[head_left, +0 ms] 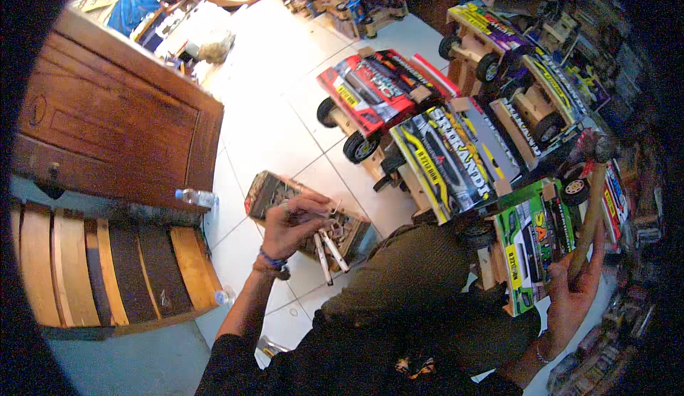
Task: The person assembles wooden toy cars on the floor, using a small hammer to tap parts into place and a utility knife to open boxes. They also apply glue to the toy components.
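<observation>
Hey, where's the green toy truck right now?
In the head view, the green toy truck is right of centre, just left of the right hand, and below and to the right of the black-and-yellow truck.

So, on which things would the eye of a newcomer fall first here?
Probably on the brightly coloured toy vehicles, crowded across the right side. Next come the left hand, over an open box of small pieces near the middle, and the right hand, gripping a wooden handle at the lower right.

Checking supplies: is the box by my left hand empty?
Not empty: small jumbled pieces show inside the box, beside your left hand.
</observation>
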`<state>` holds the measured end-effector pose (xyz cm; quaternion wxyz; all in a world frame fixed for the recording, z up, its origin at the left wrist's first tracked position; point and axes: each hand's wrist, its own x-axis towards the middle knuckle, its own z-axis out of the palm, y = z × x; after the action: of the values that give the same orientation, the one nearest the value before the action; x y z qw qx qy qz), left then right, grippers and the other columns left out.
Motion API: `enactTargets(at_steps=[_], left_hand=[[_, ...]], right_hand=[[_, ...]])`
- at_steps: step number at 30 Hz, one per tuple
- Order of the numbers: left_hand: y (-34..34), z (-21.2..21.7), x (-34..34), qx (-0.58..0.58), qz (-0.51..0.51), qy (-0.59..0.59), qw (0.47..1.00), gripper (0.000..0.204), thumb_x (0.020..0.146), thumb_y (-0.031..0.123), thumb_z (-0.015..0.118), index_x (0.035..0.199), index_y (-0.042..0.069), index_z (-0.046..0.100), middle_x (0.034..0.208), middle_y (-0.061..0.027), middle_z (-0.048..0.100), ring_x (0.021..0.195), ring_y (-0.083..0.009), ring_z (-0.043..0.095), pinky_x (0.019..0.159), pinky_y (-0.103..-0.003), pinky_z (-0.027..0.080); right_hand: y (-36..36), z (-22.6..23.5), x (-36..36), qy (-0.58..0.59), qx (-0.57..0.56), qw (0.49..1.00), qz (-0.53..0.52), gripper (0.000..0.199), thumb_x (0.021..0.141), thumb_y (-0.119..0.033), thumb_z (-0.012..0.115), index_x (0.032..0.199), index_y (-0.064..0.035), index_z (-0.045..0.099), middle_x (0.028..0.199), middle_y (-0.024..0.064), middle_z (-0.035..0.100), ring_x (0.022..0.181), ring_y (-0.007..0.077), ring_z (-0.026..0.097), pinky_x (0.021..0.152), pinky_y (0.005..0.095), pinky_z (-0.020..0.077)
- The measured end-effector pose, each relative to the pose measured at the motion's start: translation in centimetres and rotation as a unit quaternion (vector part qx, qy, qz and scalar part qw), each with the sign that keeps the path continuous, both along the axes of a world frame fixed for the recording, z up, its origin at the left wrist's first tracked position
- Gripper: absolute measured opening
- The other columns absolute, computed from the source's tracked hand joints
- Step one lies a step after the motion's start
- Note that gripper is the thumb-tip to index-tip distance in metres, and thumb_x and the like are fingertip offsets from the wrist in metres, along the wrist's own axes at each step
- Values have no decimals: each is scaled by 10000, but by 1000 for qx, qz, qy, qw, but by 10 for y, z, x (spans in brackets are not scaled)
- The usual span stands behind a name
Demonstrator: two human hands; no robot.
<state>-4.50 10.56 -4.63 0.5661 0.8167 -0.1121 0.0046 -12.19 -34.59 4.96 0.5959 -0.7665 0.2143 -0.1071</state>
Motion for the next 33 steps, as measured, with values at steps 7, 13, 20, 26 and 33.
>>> enactTargets(at_steps=[7, 13, 20, 26, 33], left_hand=[[-48, 107, 72, -57, -83, 10, 995, 229, 780, -105, 756, 942, 45, 696, 1240, -191, 662, 1123, -254, 657, 973, -384, 542], [-121, 149, 167, -98, -222, -9, 970, 323, 835, 43, 806, 1146, 11, 722, 1310, -175, 649, 1252, -256, 593, 1062, -402, 488], [-244, 154, 263, -34, -318, 40, 947, 279, 919, 114, 761, 1158, -19, 707, 1269, -114, 672, 1165, -177, 629, 1015, -319, 504], [-344, 154, 344, -28, -324, 68, 943, 341, 857, 162, 840, 1104, 42, 639, 951, -45, 717, 829, -116, 697, 713, -252, 582], [-392, 122, 399, 89, -367, 93, 921, 293, 858, 177, 843, 1013, -5, 674, 908, -91, 758, 762, -115, 712, 663, -224, 588]], right_hand=[[17, 9, 11, -75, 73, 994, -7, 995, 711, -27, 822, 1574, -33, 328, 1333, 68, 592, 850, 81, 547, 753, 205, 453], [2, 20, 7, -9, 11, 1000, 13, 993, 773, -214, 895, 1587, -122, 333, 738, -27, 550, 666, 80, 513, 622, 249, 443], [-12, 19, 3, -26, -5, 1000, -10, 969, 796, -223, 880, 1582, -113, 323, 778, 12, 602, 708, 99, 554, 688, 275, 489], [-30, 28, 10, -15, 40, 998, -44, 958, 799, -173, 875, 1573, -83, 318, 920, 67, 703, 742, 104, 609, 702, 274, 502], [-76, 48, 22, -4, -64, 997, -46, 977, 763, -170, 893, 1559, -60, 337, 1233, 129, 649, 837, 125, 623, 774, 277, 521]])
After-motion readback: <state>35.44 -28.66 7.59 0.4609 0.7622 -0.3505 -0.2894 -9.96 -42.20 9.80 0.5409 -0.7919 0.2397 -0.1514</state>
